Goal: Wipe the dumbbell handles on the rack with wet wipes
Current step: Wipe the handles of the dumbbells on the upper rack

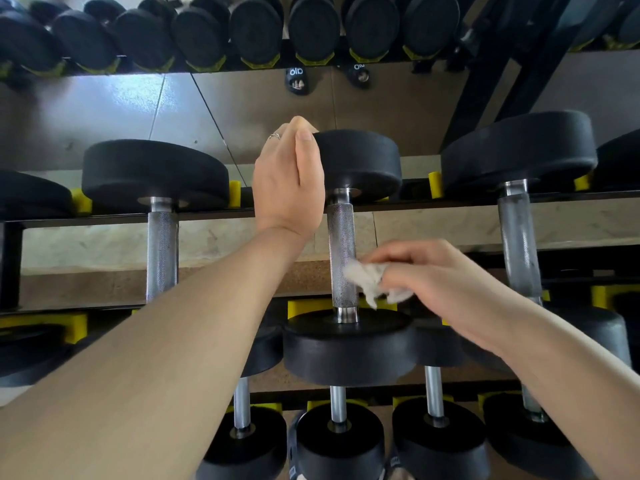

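A black dumbbell with a knurled steel handle lies across the rack's middle tier in the centre of the head view. My left hand grips the rim of its far weight head, thumb on top. My right hand pinches a crumpled white wet wipe and holds it against the lower right side of that handle, just above the near weight head.
Neighbouring dumbbells lie on the same tier at left and right. Yellow cradles line the black rack rails. A lower tier holds more dumbbells. A wall mirror behind reflects another row at the top.
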`<act>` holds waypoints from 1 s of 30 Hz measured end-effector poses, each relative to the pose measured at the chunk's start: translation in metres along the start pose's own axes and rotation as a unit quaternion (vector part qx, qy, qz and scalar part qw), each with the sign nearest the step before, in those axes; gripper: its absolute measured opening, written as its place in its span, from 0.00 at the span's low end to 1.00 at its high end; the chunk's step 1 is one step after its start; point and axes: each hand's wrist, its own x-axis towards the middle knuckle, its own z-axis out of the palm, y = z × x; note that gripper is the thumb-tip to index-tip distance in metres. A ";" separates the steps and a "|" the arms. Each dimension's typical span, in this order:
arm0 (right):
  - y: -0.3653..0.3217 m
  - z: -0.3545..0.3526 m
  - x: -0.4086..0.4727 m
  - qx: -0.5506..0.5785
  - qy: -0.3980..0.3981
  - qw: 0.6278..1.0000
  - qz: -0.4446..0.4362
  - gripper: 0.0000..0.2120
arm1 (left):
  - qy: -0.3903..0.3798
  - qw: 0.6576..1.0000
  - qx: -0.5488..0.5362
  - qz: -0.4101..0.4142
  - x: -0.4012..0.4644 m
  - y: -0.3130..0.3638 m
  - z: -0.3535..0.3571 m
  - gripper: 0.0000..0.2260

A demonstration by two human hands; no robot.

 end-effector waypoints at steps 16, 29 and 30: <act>0.012 0.040 0.035 -0.201 0.313 0.915 -0.153 0.08 | 0.001 1.000 -0.012 0.018 -0.001 -0.001 0.000 0.13; -0.008 0.038 0.032 -0.086 0.285 0.954 -0.030 0.16 | 0.003 1.000 -0.011 0.012 0.000 0.000 0.000 0.13; -0.003 0.042 0.034 -0.149 0.304 0.939 -0.058 0.10 | 0.005 1.000 -0.012 0.015 0.000 -0.001 0.001 0.13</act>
